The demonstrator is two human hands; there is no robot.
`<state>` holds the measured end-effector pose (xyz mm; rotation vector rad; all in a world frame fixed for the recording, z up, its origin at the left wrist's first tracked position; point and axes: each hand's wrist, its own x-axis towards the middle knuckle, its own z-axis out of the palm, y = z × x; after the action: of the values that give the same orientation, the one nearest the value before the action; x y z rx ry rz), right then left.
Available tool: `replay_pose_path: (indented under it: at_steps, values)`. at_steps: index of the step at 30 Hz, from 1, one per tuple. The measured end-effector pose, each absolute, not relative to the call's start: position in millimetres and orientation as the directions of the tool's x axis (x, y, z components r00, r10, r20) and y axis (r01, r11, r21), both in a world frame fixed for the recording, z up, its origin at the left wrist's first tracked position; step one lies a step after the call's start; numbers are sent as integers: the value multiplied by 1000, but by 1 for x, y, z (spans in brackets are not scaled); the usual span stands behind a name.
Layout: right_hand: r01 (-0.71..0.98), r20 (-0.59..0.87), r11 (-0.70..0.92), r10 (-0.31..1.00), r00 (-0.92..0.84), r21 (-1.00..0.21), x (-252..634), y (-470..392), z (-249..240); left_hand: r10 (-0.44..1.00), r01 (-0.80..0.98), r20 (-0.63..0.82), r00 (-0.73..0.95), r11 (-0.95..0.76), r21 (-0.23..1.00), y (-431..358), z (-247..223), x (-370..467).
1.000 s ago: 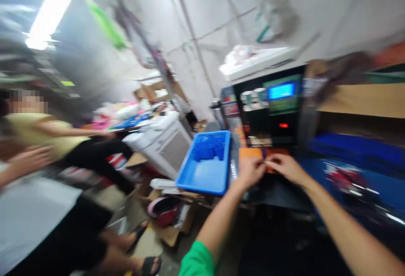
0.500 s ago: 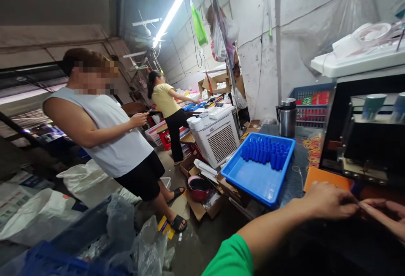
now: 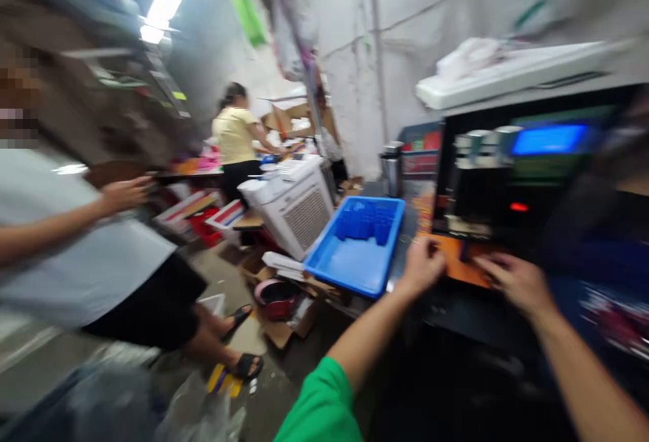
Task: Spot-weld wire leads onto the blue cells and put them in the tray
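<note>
head view, blurred: the left hand (image 3: 424,266) rests at the left edge of an orange sheet (image 3: 459,263) lying flat before a black machine (image 3: 512,172), and the right hand (image 3: 512,283) is at its right edge. the sheet lies between them, equally near; whether either grips it, i cannot tell. one blue tray (image 3: 357,253) sits left, holding blue pieces too blurred to count.

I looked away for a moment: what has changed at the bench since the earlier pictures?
The left hand and right hand, pinched together half a second ago, have drawn apart over the orange pad. The view swung back right toward the machine. The blue tray stayed put. Blur hides whether either hand holds anything.
</note>
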<state>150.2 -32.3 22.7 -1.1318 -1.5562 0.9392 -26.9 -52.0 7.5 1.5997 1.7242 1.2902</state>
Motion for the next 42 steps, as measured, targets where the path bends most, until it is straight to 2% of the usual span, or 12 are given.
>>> replay_pose_path:
  at_steps: [1, 3, 6, 9, 17, 21, 24, 28, 32, 35, 42]
  values:
    - [179, 122, 138, 988, -94, -974, 147, -31, 24, 943, 487, 254, -214, -122, 865, -49, 11, -29]
    - [88, 34, 39, 998, -54, -995, 141, -22, 23, 954, 449, 271, -129, -187, 874, -37, 15, -34]
    - [-48, 27, 27, 1000, 12, -998, 135, -3, 16, 917, 466, 398, -18, -345, 815, -21, 12, -42]
    - [-133, 33, 34, 999, 11, -990, 131, 4, 12, 894, 497, 438, 93, -423, 758, -18, 11, -46]
    - [-198, 25, 25, 1000, -1, -980, 127, 9, 12, 887, 592, 312, 341, -461, 661, -2, 12, -48]
    - [-216, 24, 24, 1000, 0, -976, 128, 10, 15, 889, 632, 322, 325, -457, 626, -2, 13, -48]
    - [-226, 22, 21, 1000, -2, -974, 128, 9, 17, 886, 606, 333, 324, -465, 646, -9, 13, -48]
    - [-223, 17, 17, 1000, 5, -975, 128, 9, 18, 893, 490, 344, 291, -448, 748, -16, 11, -47]
    - [-208, 11, 14, 1000, 17, -978, 128, 9, 17, 944, 394, 307, 119, -328, 859, -15, 16, -43]
    - [-217, 12, 19, 999, 33, -976, 128, 10, 16, 945, 453, 326, 31, -304, 838, -11, 25, -39]
    - [-216, 14, 26, 998, 57, -976, 127, 11, 15, 941, 473, 322, 104, -332, 816, 7, 29, -32]
